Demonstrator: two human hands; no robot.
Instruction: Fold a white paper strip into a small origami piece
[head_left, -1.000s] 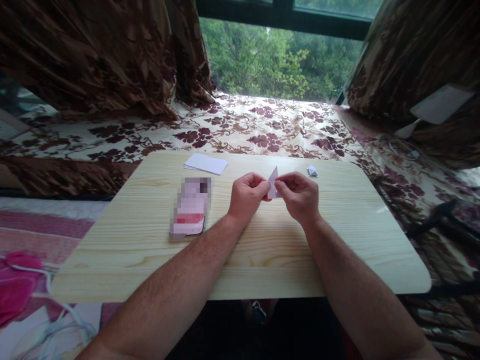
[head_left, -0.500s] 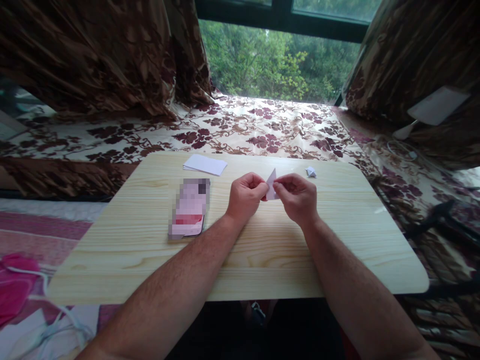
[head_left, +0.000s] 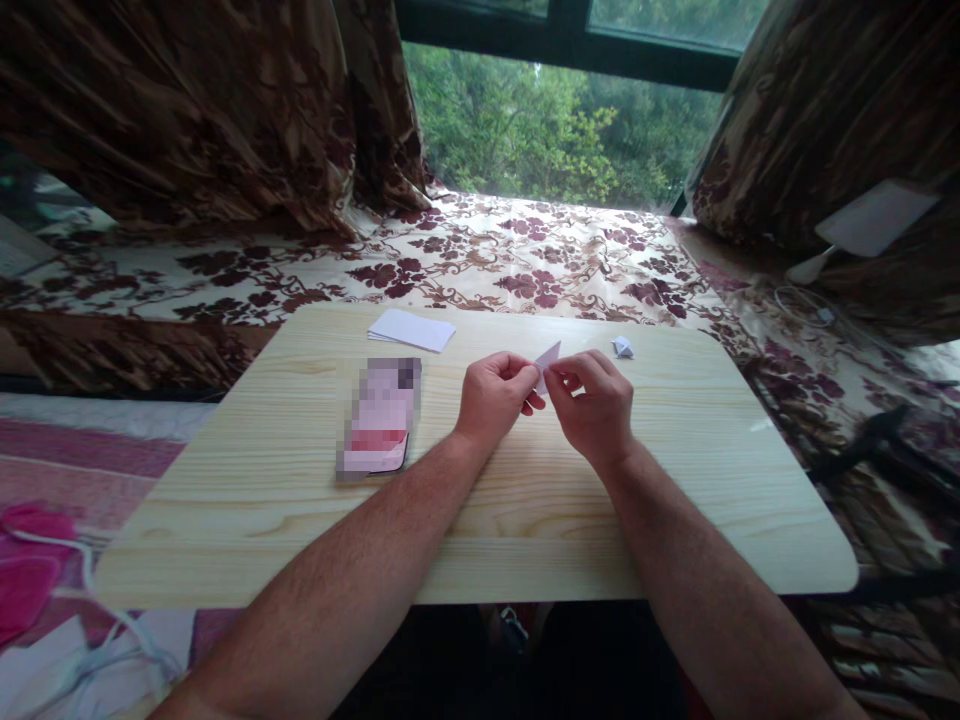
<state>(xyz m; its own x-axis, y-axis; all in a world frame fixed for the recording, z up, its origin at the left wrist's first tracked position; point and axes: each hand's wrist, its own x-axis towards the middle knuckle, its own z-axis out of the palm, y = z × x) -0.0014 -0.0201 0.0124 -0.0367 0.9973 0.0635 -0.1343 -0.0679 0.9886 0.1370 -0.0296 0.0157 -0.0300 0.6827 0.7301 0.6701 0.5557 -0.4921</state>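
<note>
small white paper piece is up in both hands, over the far part of the wooden table. clock face centred on the piece, 12 toward the window. its visible tip points to about 1. can't tell if its low edge touches the tabletop; fingers cover that part.

left hand at 8 to 9: thumb and forefinger pinched on the piece's near-left edge, other fingers curled below. right hand at 4: thumb and forefinger tips brought together at the right edge, looks like a pinch, fold under them too small to read.

handling, my guess: very light, next to no weight, so grip force hardly matters. thin but likely stiffer where layers double up; a single layer would bend easily. creases and tears readily, tip probably the weakest spot. dry paper, likely a bit slick, layers could slide on each other. best hold: flat between thumb pad and forefinger, close to the folded edges, one hand each side, tip left free. squeezing mid-panel would risk stray creases.

around it: stack of white paper between 9 and 10, phone at 8, mostly pixelated, small folded paper shape near 3, just beyond the right hand. none of these touched by either hand.
</note>
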